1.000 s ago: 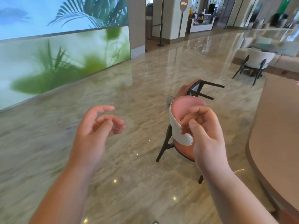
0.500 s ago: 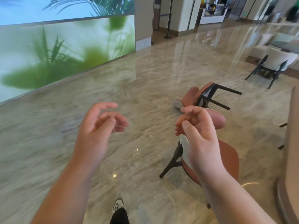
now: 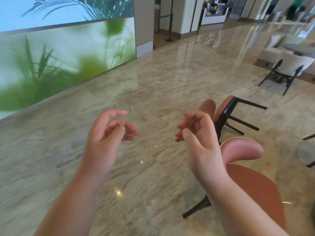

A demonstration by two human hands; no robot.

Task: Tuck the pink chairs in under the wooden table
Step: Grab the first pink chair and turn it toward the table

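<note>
Turning left, we are losing the wooden table from view; left hand (image 3: pixel 109 135) and right hand (image 3: pixel 197 133) are hanging half-curled, empty, near pink chair (image 3: pixel 252 181) lower right, tipped chair (image 3: pixel 223 109) beyond.

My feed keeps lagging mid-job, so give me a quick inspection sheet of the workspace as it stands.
Surface: glossy beige marble floor, bare.
Job's things: upright pink padded chair with black legs near right; second pink chair tipped on its side beyond; wooden table out of view.
Clutter: nothing seen.
Hands: left hand and right hand raised, fingers curled, holding nothing.
Cables: nothing seen.
Surroundings: green plant-picture wall left; cream chair with black legs far right.
</note>
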